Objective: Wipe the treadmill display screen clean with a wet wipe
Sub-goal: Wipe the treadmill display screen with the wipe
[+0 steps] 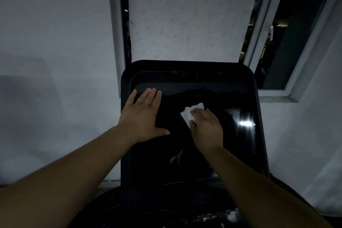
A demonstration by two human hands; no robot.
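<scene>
The treadmill display screen (235,146) is a large glossy black panel in a dark rounded frame, tilted up in front of me. My right hand (206,127) presses a crumpled white wet wipe (190,114) against the upper middle of the glass; the wipe shows above and left of the fingers. My left hand (143,114) lies flat with fingers spread on the screen's upper left part, holding nothing. A bright light reflection shines on the glass at the right.
Behind the console is a white wall with a window (288,29), its white frame and sill at the upper right and a pale blind (187,15) in the middle. Dark treadmill parts (185,216) lie below the screen.
</scene>
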